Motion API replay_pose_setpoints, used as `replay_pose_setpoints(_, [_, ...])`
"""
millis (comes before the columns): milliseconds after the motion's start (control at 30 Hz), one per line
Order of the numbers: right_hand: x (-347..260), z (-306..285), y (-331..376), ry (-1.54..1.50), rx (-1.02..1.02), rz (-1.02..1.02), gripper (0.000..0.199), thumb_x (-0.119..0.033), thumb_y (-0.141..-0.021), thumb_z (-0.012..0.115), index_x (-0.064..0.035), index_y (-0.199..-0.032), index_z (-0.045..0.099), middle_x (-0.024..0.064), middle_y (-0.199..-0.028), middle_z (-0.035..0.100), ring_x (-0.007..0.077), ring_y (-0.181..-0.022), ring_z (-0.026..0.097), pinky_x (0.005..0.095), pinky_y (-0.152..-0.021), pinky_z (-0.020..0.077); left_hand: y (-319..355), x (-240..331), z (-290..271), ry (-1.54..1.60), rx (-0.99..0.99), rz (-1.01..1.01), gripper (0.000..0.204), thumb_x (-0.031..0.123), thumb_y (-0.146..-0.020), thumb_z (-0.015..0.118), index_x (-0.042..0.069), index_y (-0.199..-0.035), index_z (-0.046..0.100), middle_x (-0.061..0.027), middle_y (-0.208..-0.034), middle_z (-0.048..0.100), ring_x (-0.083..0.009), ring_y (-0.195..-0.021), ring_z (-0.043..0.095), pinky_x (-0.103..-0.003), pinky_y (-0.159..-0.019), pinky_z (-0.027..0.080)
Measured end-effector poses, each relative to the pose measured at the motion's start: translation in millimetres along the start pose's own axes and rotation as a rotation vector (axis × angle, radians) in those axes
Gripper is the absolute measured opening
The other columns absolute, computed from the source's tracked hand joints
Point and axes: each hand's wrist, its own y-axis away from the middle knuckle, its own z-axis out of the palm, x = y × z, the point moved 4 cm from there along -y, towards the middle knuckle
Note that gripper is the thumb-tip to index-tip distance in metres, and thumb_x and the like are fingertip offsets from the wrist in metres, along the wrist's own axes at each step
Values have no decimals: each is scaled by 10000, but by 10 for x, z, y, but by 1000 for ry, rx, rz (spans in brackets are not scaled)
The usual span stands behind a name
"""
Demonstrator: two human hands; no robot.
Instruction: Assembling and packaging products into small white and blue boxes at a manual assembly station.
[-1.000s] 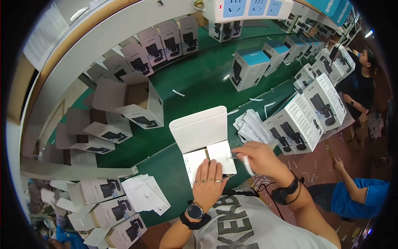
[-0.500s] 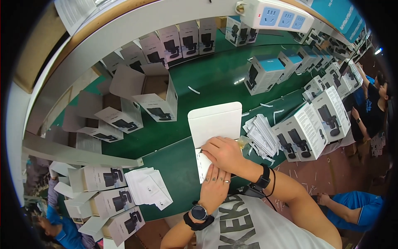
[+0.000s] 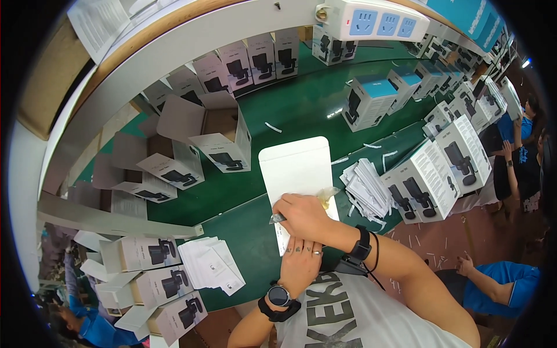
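A white carton (image 3: 295,165) stands in front of me at the bench edge, its long lid flap raised away from me. My left hand (image 3: 300,264) grips the near side, fingers together along the white panel. Over the carton my right hand (image 3: 301,216) is closed, just above the left fingertips. A clear, yellowish plastic piece (image 3: 328,196) sticks out beside its palm, and a small greyish clear bit shows at its fingertips. What lies inside the fist is hidden. The right hand covers the carton's middle.
A stack of white folded papers (image 3: 366,188) lies right of the carton, another paper pile (image 3: 212,264) left. Open printed boxes (image 3: 226,145) stand left on the green bench (image 3: 278,101); closed boxes (image 3: 426,180) stand right. A power strip (image 3: 377,20) hangs above. Co-workers sit on both sides.
My right hand has shifted slightly left over the carton, and the clear piece by its palm shows more. A greyish bit now shows at its fingertips. The left hand stays put.
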Motion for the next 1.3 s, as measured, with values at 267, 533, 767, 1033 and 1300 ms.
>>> replay_pose_setpoints(267, [95,-700,581,-46,-67,-79,240,-64,-723,730,-97,-937,627,68,-870,668,300,-800,696,410,-668,541,-26,15,4,35,13,-2,477,168,-919,643,-9,-1361,617,-216,-1448,566,-399,-1421,487,-499,-1212,357])
replay_pose_setpoints(533, [677,-1755,1605,231,-280,431,313,-70,-766,755,-85,-1077,718,114,-940,744,342,-798,720,426,-695,563,-143,4,18,-9,4,-17,763,160,-846,731,-25,-1531,449,-246,-1590,423,-440,-1479,406,-540,-1223,330])
replay_pose_setpoints(767, [666,-1197,1266,-322,224,407,277,-216,-878,794,-91,-1123,762,151,-971,758,359,-843,730,419,-735,575,-205,48,-31,-46,-2,-7,705,142,-870,688,-38,-1514,466,-226,-1584,442,-442,-1480,408,-534,-1224,336])
replay_pose_setpoints(1033, [1213,-1228,1630,80,-219,485,336,-195,-924,748,-63,-1232,716,176,-1075,740,375,-928,721,403,-784,572,-198,129,-76,-26,-27,-18,787,163,-848,726,-35,-1546,422,-238,-1601,413,-454,-1489,386,-545,-1226,326])
replay_pose_setpoints(1300, [733,-1121,536,-1314,407,649,346,-161,-1013,683,34,-1299,680,61,-1132,748,146,-899,678,274,-819,524,-239,14,-331,138,-14,-61,729,254,-878,753,-27,-1498,493,-246,-1568,463,-479,-1455,419,-522,-1214,337])
